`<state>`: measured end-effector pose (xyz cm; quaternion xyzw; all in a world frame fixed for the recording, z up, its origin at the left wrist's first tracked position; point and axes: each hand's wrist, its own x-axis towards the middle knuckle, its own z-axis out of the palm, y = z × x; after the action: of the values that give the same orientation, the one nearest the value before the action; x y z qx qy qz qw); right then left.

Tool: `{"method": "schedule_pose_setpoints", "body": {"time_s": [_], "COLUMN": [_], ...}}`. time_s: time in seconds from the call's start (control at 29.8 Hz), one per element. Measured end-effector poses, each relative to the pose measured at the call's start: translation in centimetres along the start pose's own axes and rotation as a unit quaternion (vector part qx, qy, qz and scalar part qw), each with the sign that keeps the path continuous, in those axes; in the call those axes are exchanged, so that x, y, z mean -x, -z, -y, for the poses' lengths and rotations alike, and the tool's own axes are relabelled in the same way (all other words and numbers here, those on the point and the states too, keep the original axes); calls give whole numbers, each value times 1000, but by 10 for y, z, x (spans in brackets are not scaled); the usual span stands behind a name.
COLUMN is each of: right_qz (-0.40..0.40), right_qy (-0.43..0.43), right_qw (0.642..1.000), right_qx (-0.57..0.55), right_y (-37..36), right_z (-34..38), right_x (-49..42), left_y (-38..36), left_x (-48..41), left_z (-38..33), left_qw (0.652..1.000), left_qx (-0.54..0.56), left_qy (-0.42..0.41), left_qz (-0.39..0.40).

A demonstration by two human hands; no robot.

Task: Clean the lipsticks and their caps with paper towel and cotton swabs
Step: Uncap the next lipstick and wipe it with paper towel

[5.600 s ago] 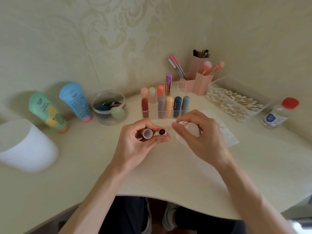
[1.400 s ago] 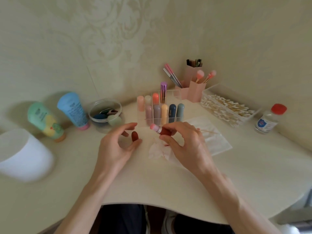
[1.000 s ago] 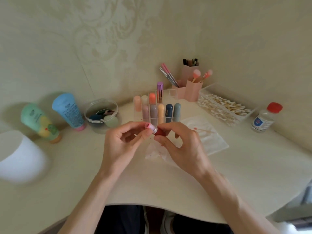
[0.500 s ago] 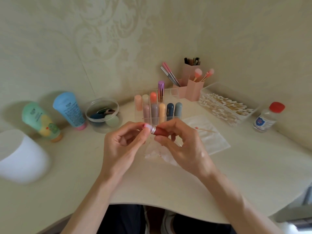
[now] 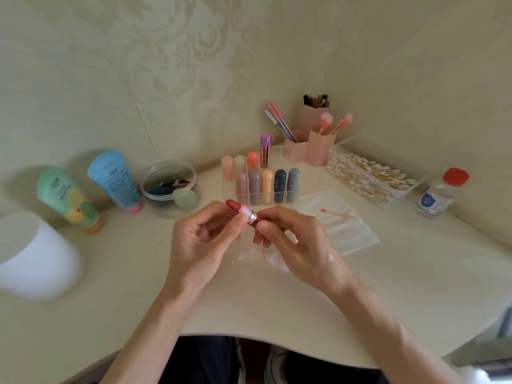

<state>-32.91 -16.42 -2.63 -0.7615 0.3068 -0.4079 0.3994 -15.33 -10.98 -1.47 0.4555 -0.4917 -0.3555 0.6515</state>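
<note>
Head view, from my remote seat: both hands meet above the cream desk (image 5: 138, 286), sharing one slim red lipstick (image 5: 250, 214) with a pale pink collar and a silver ring. The right hand (image 5: 296, 245) pinches its red base between thumb and curled fingers. The left hand (image 5: 199, 239) has its fingers curled, thumb and forefinger tips closed on the pink collar, and the lipstick's rounded red end pokes out just beyond those fingertips. A crumpled white paper towel (image 5: 250, 254) with red smears lies under the right fingers. A flat white paper towel (image 5: 352, 234) carrying a used wooden cotton swab (image 5: 336, 214) sits just right of the right knuckles. Beyond the fingertips stands a clear plastic organiser (image 5: 286, 155) of capped lipsticks
</note>
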Motion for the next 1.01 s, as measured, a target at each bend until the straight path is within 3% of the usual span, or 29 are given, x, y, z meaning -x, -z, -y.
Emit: {"method": "schedule_pose_setpoints", "body": {"time_s": [0.17,0.44,0.57,0.74,0.84,0.91,1.01], "right_qz": [-64,27,17,-15,-5,-25,-123], "right_qy": [-5,-15,-16,24,23,1,-57], "right_qw": [998,999,999,999,999,999,990], "right_qx": [-10,21,25,21,37,41,48], "right_y": [-1,0,0,2,2,5,19], "right_z": [2,0,-3,-2,-5,-3,-1], "right_x": [-1,1,1,-1,0,-1,-4], "left_y": [-1,0,1,4,2,2,4], "left_x": [0,1,1,-3,-4,-4,-5], "left_z": [-2,-3,-2,11,12,9,6], "left_qw": [1000,1000,1000,996,998,999,999], "left_qx": [3,6,6,-19,-21,-2,36], "left_qy": [-2,2,13,27,11,9,33], "left_qz": [5,23,25,85,65,35,-7]}}
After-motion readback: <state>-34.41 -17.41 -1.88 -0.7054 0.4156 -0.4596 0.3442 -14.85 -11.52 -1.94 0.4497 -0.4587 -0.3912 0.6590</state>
